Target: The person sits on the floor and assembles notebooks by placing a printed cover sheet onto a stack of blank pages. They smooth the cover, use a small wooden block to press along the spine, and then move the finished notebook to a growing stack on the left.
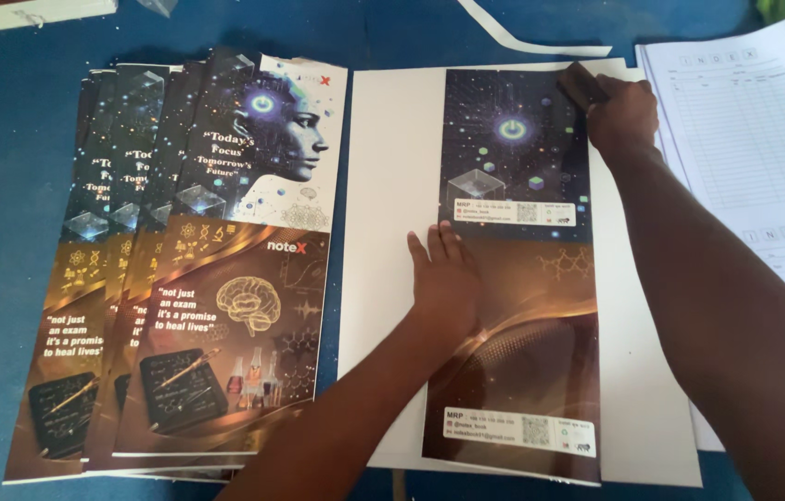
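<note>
Both forearms are reaching over the dark printed cover sheet (522, 278), lying on white card (383, 186) on the blue counter (12, 186). Left hand (443, 278) is pressing it, fingers flat. Right hand (619, 111) is gripping a dark block (580, 85) at its top corner. Fanned covers (179, 269) are lying left of it.

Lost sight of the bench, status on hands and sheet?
Left hand flat on dark printed cover sheet. Right hand presses small dark block at its top corner. Sheet lies on white card.

The right hand (621, 111) hides most of a dark block (581, 85).
</note>
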